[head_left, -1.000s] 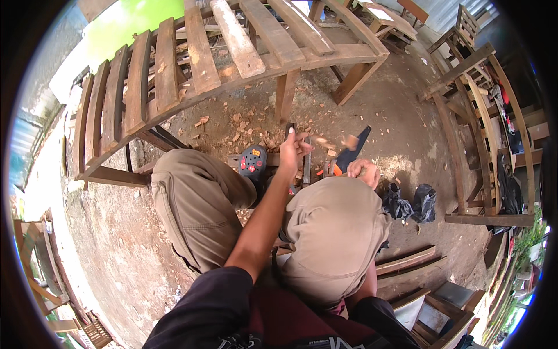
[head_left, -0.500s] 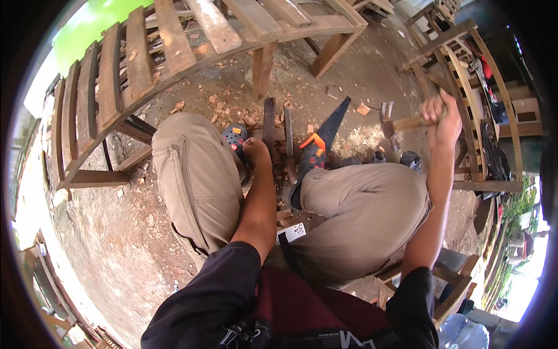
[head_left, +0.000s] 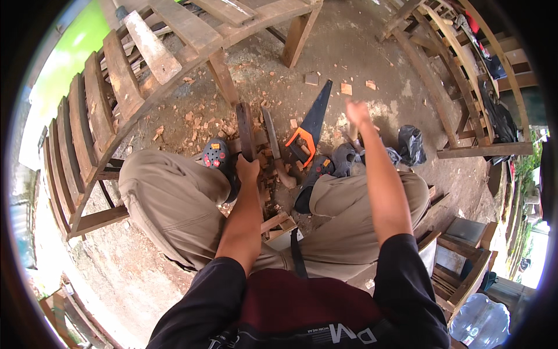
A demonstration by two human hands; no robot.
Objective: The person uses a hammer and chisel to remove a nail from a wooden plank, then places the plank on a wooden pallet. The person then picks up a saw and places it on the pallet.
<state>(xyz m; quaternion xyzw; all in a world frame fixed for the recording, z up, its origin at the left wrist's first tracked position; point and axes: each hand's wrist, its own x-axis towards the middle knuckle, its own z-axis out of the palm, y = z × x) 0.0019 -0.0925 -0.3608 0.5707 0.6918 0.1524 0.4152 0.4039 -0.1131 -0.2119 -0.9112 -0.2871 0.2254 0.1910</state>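
Right hand (head_left: 357, 112) tight on blurred hammer (head_left: 353, 134), now nearer the saw (head_left: 318, 111), left hand (head_left: 248, 166) around dark wood (head_left: 246, 134)

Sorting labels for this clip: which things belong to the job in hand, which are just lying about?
Job in hand:
- dark wooden strip, held by the left grip
- right grip: blurred, contents unclear

Apparently just lying about:
- orange-handled handsaw
- wood chips
- black plastic bag
- clear plastic bottle
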